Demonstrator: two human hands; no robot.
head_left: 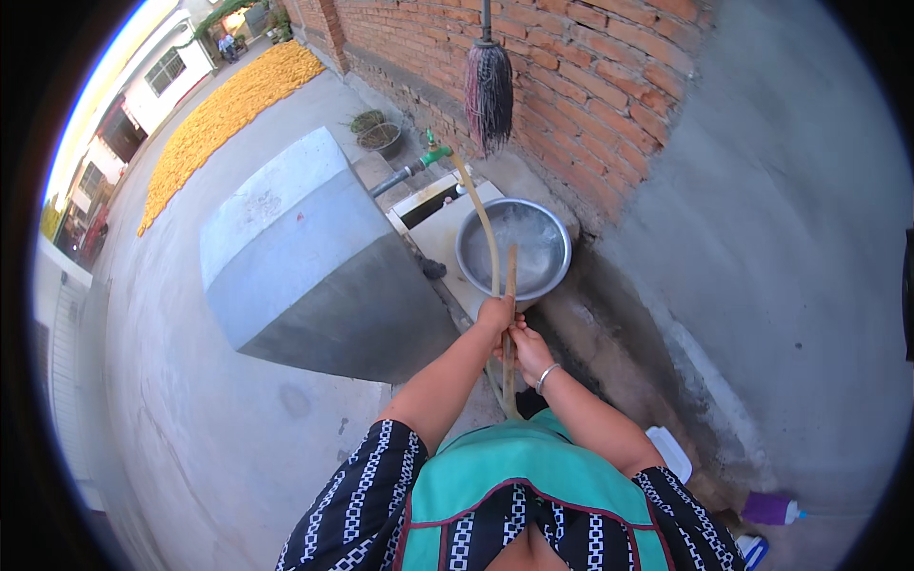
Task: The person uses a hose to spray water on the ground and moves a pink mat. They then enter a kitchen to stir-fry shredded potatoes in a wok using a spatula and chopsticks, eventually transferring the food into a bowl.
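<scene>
A pale yellow hose (486, 224) hangs from a green tap (435, 154) and runs down past my hands. Beneath them it seems to loop back up; a browner length (511, 271), apparently its free end, points at the basin. My left hand (496, 314) is closed round this length. Just below and to the right, my right hand (529, 352), with a bracelet at the wrist, also grips it, its fingers partly hidden. Ahead, a round metal basin (562, 271) rests on a pale ledge and holds cloudy, foamy-looking water. Whether water leaves the hose I cannot tell.
A large grey concrete block (314, 257) stands at my left. Above the basin a mop (488, 90) hangs by the brick wall (600, 86). A planter (381, 138) sits behind the tap. Yellow crop (228, 109) covers ground far left; a purple-and-white container (769, 508) lies right.
</scene>
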